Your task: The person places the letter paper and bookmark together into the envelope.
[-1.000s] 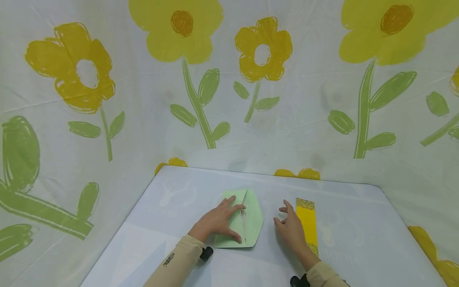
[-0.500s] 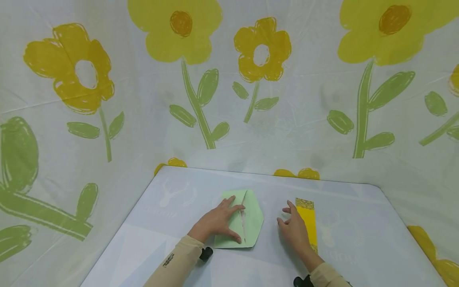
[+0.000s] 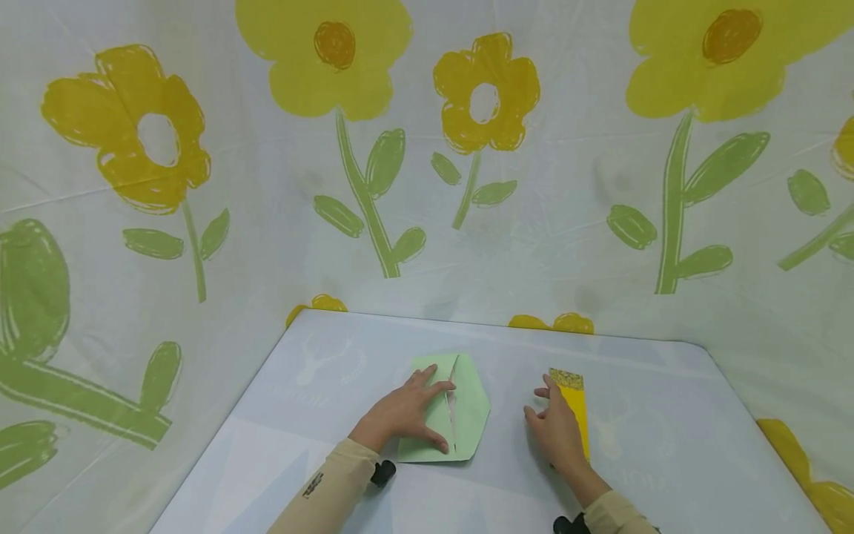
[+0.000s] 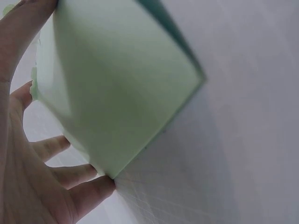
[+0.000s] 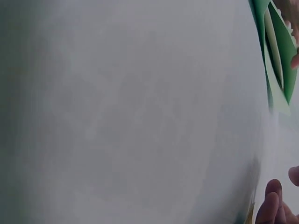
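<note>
- The green envelope [image 3: 472, 419] lies flat on the worktop [image 3: 654, 415], left of the yellow strip [image 3: 576, 404].
- The left hand [image 3: 410, 411] rests on the envelope's left part with spread fingers, the thumb toward the near edge.
- The right hand [image 3: 555, 426] has relaxed fingers and covers the left and near part of the strip; whether it touches the strip, I cannot tell well, because the right wrist view shows little there.
- The envelope's tapered side points to the right, and its ragged gap runs near to far. Which of its axes is longer is hard to judge.
- The strip has its long axis near to far, with a glittery band at the far end.
- Both look light; the envelope seems thin, bendable and easy to tear, so the right or near edge should be a gentle place to hold.
</note>
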### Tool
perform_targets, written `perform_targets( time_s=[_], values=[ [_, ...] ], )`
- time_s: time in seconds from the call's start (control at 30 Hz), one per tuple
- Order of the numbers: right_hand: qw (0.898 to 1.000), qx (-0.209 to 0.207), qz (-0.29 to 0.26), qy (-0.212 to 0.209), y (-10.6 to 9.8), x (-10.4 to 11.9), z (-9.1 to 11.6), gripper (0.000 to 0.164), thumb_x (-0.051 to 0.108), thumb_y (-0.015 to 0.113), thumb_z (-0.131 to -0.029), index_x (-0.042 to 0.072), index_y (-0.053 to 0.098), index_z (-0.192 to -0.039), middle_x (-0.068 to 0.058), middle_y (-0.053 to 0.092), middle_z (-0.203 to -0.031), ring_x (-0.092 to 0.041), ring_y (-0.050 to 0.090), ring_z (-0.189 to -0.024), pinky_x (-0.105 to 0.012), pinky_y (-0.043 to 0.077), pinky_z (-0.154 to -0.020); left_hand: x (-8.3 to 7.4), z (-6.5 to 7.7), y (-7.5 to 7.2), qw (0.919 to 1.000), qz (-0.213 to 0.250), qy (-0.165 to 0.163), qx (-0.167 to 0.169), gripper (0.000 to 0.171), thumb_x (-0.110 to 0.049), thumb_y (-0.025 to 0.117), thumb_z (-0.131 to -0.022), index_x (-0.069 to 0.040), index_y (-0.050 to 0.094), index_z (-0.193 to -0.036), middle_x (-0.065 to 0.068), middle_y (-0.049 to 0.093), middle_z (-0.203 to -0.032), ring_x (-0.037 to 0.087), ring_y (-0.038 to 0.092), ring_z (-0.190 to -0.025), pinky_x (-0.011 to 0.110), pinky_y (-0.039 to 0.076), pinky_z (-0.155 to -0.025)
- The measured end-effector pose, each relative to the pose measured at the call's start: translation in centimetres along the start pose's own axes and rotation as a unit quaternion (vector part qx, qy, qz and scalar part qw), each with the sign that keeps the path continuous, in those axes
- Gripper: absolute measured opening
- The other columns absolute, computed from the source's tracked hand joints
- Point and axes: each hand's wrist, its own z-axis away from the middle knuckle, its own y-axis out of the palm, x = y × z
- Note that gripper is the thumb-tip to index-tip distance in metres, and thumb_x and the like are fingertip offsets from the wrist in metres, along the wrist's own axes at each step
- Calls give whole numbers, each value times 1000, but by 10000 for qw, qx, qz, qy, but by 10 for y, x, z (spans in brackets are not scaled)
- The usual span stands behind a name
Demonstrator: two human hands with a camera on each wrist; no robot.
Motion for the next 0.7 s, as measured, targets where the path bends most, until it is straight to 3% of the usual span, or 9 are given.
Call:
perform_targets(
  time_s=[0.3, 0.7],
  values=[
    [9999, -83, -20, -65, -2, -5, 1, 75, 14, 69, -94, 1, 29, -156, -20, 59, -135, -22, 60, -82, -28, 51, -67, 0, 0, 1, 10000, -7, 21, -6, 110, -75, 86, -55, -38, 44, -150, 11, 21, -167, 44, 28, -149, 60, 45, -104],
    [9998, -146, 8, -166, -6, -11, 1, 74, 13, 70, -93, 0, 31, -156, -22, 60, -134, -21, 61, -80, -31, 51, -70, -2, 1, -1, 10000, 5, 25, 16, 108, -72, 87, -56, -37, 45, -150, 12, 22, -167, 45, 28, -148, 61, 45, -103]
  ],
)
